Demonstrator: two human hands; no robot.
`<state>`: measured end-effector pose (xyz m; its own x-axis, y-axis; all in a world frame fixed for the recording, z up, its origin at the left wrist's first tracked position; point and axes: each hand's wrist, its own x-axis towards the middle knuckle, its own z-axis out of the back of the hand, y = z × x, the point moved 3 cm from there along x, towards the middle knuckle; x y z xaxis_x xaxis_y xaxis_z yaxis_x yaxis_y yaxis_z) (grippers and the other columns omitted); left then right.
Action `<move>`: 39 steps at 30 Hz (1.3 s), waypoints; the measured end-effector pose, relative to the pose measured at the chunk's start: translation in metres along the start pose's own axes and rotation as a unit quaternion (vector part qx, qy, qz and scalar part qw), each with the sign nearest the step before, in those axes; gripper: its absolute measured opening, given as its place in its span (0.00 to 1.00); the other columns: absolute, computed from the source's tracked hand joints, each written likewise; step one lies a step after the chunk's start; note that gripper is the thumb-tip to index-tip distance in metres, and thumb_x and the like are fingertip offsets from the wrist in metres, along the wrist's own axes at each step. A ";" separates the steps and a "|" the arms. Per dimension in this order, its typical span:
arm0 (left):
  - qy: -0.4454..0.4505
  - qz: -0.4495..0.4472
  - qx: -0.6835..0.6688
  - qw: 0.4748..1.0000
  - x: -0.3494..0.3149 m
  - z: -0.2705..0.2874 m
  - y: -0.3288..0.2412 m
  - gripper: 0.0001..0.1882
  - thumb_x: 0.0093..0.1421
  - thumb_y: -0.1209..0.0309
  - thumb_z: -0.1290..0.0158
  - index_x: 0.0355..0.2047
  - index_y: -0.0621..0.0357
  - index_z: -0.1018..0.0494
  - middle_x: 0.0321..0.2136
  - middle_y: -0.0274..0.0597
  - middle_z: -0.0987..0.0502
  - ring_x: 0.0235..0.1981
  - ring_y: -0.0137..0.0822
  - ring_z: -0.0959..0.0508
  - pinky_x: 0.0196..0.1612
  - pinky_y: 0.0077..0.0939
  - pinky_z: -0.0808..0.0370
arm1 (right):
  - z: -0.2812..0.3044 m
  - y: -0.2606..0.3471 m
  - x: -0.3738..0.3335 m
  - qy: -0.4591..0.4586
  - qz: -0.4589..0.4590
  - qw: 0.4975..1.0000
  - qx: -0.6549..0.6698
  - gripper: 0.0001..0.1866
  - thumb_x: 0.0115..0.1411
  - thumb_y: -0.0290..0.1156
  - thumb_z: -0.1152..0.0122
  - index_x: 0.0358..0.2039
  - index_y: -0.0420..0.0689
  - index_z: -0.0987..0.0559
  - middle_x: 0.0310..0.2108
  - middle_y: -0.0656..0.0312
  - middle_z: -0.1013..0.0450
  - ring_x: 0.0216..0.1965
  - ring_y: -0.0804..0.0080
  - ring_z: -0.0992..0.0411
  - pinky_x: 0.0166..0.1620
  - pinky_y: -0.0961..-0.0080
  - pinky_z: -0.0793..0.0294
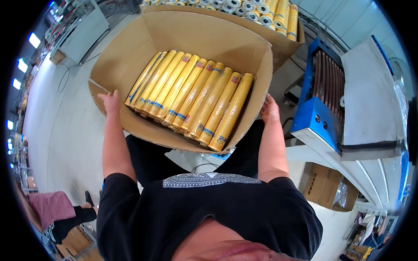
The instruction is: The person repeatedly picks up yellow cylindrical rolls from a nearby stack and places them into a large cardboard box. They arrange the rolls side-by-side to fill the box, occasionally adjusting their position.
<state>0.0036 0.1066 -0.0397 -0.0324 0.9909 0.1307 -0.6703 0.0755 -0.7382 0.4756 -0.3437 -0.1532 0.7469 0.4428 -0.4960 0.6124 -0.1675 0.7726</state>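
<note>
An open cardboard box (pixel 191 30) stands before me, with a row of shiny yellow wrapped tubes (pixel 187 93) lying side by side in it. The tubes lean toward the box's right and have blue bands and small printed pictures. At the left wall, my left hand (pixel 111 103) grips the rim, thumb and fingers spread around the cardboard. On the opposite side, my right hand (pixel 271 109) presses its curved fingers against the outer right wall near the rim. Part of that hand's grip is hidden by the angle.
Behind stands another carton (pixel 283 47) filled with similar yellow rolls. To the right is a blue and white machine (pixel 320 117) with dark rollers. Below it sits a brown carton (pixel 324 185) with clear plastic. Another person (pixel 52 211) is at the lower left.
</note>
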 end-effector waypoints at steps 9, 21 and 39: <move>0.030 0.027 0.070 0.997 0.005 0.003 0.014 0.51 0.57 0.57 0.48 0.63 0.70 0.72 0.54 0.50 0.31 0.57 0.46 0.33 0.60 0.32 0.40 | -0.009 0.005 -0.015 -0.002 0.007 1.000 -0.007 0.27 0.60 0.48 0.47 0.55 0.47 0.34 0.49 0.58 0.31 0.47 0.65 0.31 0.47 0.69 0.34; 0.073 -0.038 -0.024 0.996 0.032 -0.023 0.040 0.50 0.52 0.66 0.44 0.63 0.71 0.66 0.53 0.64 0.34 0.56 0.52 0.32 0.57 0.33 0.36 | -0.020 0.105 -0.016 0.058 0.287 0.920 0.260 0.41 0.57 0.51 0.42 0.64 0.50 0.49 0.65 0.58 0.53 0.64 0.60 0.51 0.62 0.57 0.48; 0.153 -0.176 -0.001 0.972 -0.018 -0.048 -0.052 0.32 0.54 0.68 0.46 0.57 0.65 0.43 0.51 0.58 0.30 0.50 0.50 0.27 0.51 0.37 0.31 | -0.070 0.192 0.003 0.161 0.248 0.833 0.468 0.13 0.58 0.36 0.42 0.41 0.43 0.28 0.39 0.59 0.27 0.38 0.64 0.28 0.40 0.64 0.26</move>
<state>0.0743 0.0902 -0.0355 0.4214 0.8902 0.1730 -0.5977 0.4161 -0.6853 0.5773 -0.3125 0.0212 0.9525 0.3017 0.0406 0.2944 -0.9468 0.1298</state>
